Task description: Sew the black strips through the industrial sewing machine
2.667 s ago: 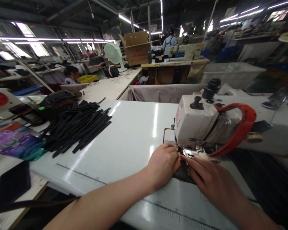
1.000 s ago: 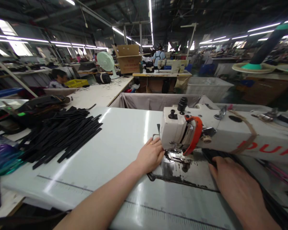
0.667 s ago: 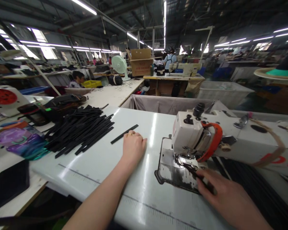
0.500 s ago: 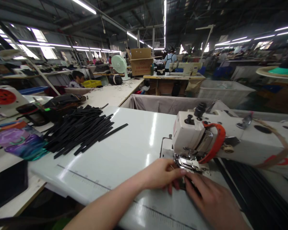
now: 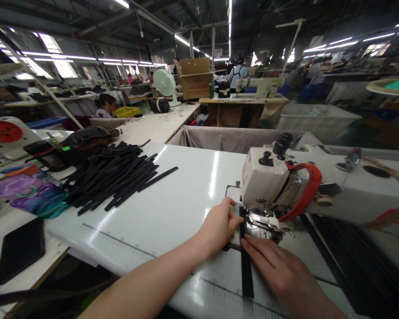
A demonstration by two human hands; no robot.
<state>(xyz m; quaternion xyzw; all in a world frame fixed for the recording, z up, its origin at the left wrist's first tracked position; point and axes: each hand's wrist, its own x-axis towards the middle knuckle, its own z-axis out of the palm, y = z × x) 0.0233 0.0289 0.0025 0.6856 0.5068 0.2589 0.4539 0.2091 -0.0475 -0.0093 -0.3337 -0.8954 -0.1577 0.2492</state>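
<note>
A narrow black strip (image 5: 246, 266) lies lengthwise on the white table (image 5: 173, 204), its far end under the presser foot (image 5: 261, 220) of a white sewing machine (image 5: 295, 181). My left hand (image 5: 219, 227) rests on the needle plate just left of the strip, fingers against its edge. From the right side, the fingertips of my right hand (image 5: 279, 272) press on the strip. Both hands lie flat, and neither one grasps the strip.
A heap of black strips (image 5: 113, 175) lies at the table's left. More black strips (image 5: 346, 248) lie at the right behind the machine. Bags and pouches (image 5: 26, 195) crowd the left edge. A fabric-lined bin (image 5: 226, 137) stands behind the table; other people work farther back.
My left hand laid a finished strip onto the left heap, then returned to the machine. A fresh strip brought by my right hand now lies under the presser foot, with both hands on it.
</note>
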